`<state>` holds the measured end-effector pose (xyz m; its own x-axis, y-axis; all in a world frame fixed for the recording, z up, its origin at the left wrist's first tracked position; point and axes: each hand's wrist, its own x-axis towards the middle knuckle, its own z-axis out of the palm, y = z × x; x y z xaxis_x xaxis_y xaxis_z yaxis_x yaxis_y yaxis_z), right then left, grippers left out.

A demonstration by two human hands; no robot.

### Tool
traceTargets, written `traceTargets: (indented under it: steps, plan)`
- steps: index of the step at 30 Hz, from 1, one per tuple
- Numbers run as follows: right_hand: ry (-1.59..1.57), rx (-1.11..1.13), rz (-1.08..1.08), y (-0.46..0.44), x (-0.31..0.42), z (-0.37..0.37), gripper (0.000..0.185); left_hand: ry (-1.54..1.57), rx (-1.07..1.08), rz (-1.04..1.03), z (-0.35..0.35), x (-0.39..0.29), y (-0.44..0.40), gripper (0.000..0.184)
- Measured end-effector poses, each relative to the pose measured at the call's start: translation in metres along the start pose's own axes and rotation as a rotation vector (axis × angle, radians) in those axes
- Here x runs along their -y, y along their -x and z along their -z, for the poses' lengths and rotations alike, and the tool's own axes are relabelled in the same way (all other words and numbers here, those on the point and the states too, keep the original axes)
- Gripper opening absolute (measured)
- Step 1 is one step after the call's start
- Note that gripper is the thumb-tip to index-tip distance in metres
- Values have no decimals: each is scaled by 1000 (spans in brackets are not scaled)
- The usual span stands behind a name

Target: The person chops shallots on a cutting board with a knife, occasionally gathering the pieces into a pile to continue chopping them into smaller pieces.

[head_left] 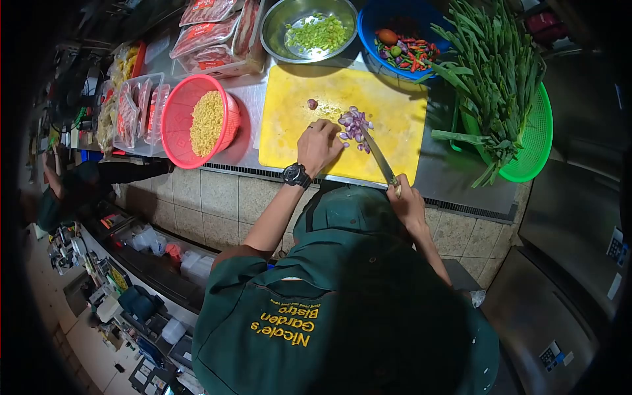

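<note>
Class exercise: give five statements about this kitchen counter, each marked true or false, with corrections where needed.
1. The right grip holds the knife. True.
2. The chopped purple pieces lie on a red board. False: the board is yellow.
3. The red chillies are in the metal bowl. False: they are in the blue bowl; the metal bowl holds chopped green pieces.
4. The watch is on the right wrist. False: it is on the left.
5. Long green leaves lie over the green basket. True.

Our left hand (318, 147) lies palm down toward 12 o'clock, fingers bent, its forearm (276, 214) pointing to 1 o'clock. Our right hand (407, 201), at 3 o'clock, is closed in a grip, its forearm angled toward 11.
</note>
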<state>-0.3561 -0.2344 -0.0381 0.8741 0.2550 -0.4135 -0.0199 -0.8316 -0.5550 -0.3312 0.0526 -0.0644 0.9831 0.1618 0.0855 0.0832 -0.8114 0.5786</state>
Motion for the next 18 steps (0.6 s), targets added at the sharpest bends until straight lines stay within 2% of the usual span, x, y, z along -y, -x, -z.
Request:
traceTargets:
  steps: [3,6,9,11,13,15,16,18]
  plan:
    - [8,4,-11,1,0,2,23,-8,-22,-32,2,-10,-5,18]
    - [44,-29,1,3,-5,-2,23,16,44,-48,-1,-3,-5,15]
    - [-5,-23,7,3,-8,-3,23,76,70,-3,3,2,-4,12]
    - [3,-28,31,5,-6,-2,22,181,38,42,5,11,0,11]
    - [10,-35,54,4,-6,-2,22,159,-42,14,11,16,6,11]
    - [5,21,211,1,-9,-5,20,509,-174,315,17,20,13,13]
    - [4,20,210,-1,-7,-5,20,521,-177,374,18,33,18,17]
    - [137,54,431,-7,-2,-6,18,515,-227,400,23,50,29,20]
